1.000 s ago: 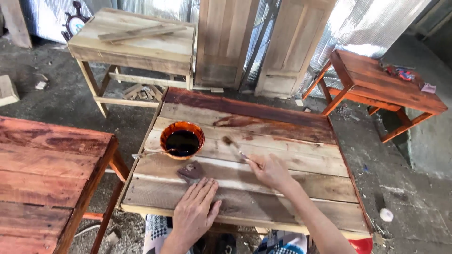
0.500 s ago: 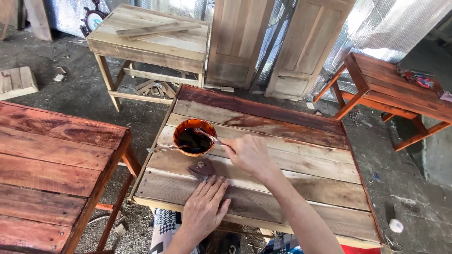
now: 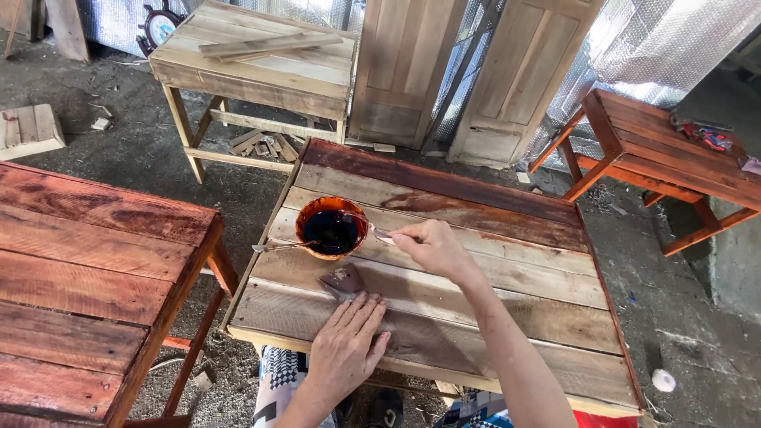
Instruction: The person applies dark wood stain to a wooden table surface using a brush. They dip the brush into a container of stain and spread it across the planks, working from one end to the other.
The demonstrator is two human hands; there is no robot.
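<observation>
From the head camera, a wooden table point(image 3: 444, 317) made of planks stands in front of the person. Its far planks are stained dark red and the near ones are bare and pale.

The right hand point(image 3: 432, 247) is closed around the handle of a small brush point(image 3: 379, 233). The brush tip reaches over the rim of a round orange bowl point(image 3: 331, 228) full of dark stain. The bowl sits on the left part of the table, near the edge. A thin metal tool point(image 3: 277, 246) lies across the bowl's left rim and sticks out past the table edge; it may be a spoon or a knife, it is hard to tell.

The left hand point(image 3: 345, 345) lies flat on a near plank, fingers spread, holding nothing. Just beyond its fingertips is a small dark piece point(image 3: 342, 280), maybe sandpaper, lying right below the bowl.

To the left stands a table with a red stained top point(image 3: 87, 261). Farther back is a bare wooden table point(image 3: 261, 63) with loose slats on top. Two pale wooden doors point(image 3: 468, 71) lean against the wall. On the right is a red stained bench point(image 3: 674, 154).
</observation>
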